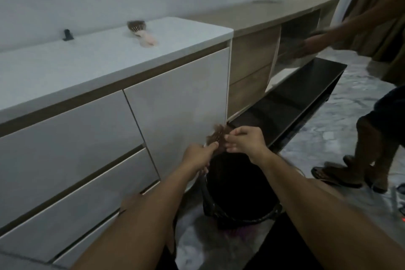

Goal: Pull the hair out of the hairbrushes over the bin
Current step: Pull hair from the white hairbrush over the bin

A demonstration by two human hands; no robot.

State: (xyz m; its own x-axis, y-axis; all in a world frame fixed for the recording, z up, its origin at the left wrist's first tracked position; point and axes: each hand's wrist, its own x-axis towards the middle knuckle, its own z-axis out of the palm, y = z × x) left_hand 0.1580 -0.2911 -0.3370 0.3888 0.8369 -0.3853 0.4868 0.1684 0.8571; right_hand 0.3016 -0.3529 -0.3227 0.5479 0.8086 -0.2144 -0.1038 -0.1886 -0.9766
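While the left hand (198,156) grips the hairbrush (215,138) by its handle over the black bin (238,193), the right hand (245,141) pinches the hair (219,132) — light, soft, tangled stuff — best pulled from near the bristle roots.

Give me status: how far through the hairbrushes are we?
Done: nothing visibly finished. In hand: the left hand holds a hairbrush above the black bin, and the right hand pinches the brown hair in its bristles. Left: a pink-handled brush on the white cabinet top still has hair in it.
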